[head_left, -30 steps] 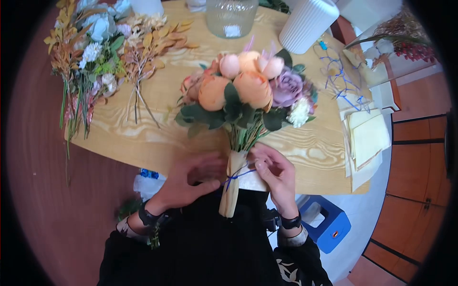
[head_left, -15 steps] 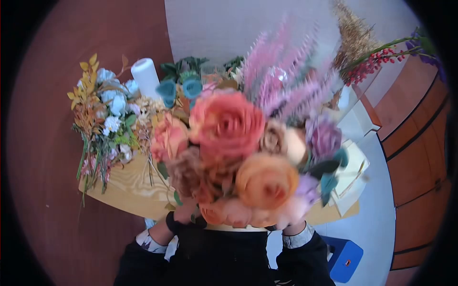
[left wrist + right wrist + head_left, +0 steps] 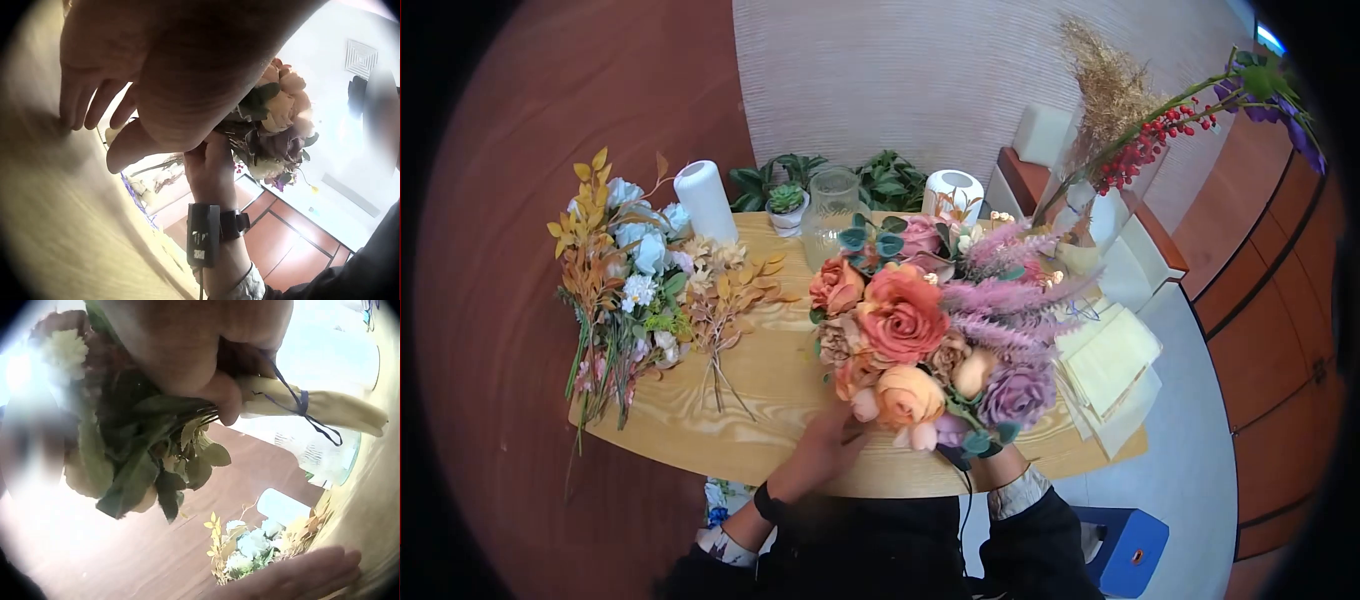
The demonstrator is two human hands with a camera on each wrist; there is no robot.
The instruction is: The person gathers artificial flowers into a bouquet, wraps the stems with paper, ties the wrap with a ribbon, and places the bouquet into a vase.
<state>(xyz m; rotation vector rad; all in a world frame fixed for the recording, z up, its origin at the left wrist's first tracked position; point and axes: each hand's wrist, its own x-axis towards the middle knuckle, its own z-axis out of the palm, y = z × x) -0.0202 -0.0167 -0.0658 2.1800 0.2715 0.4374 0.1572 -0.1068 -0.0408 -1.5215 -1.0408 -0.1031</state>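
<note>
A bouquet of coral, orange and purple flowers (image 3: 905, 315) is held over the table's near edge. In the right wrist view my right hand (image 3: 206, 350) grips its stems just above a pale wrap (image 3: 337, 409) tied with dark blue cord (image 3: 304, 403). The bouquet hides most of that hand in the head view. My left hand (image 3: 825, 450) is left of the bouquet, near the table surface; in the left wrist view the left hand (image 3: 144, 75) has its fingers extended, with nothing between them.
Loose flower stems (image 3: 640, 290) and a dried-leaf sprig (image 3: 725, 310) lie on the table's left (image 3: 700, 440). Behind stand white vases (image 3: 706, 200), a glass jar (image 3: 832, 215) and potted plants (image 3: 786, 200). Pale sheets (image 3: 1110, 360) lie right; a blue stool (image 3: 1135, 550) is below.
The bouquet has tipped from upright stems in view to blooms facing the camera, then moved lower over the table. My left hand has come away from the stems to the left. The head view has tilted up.
</note>
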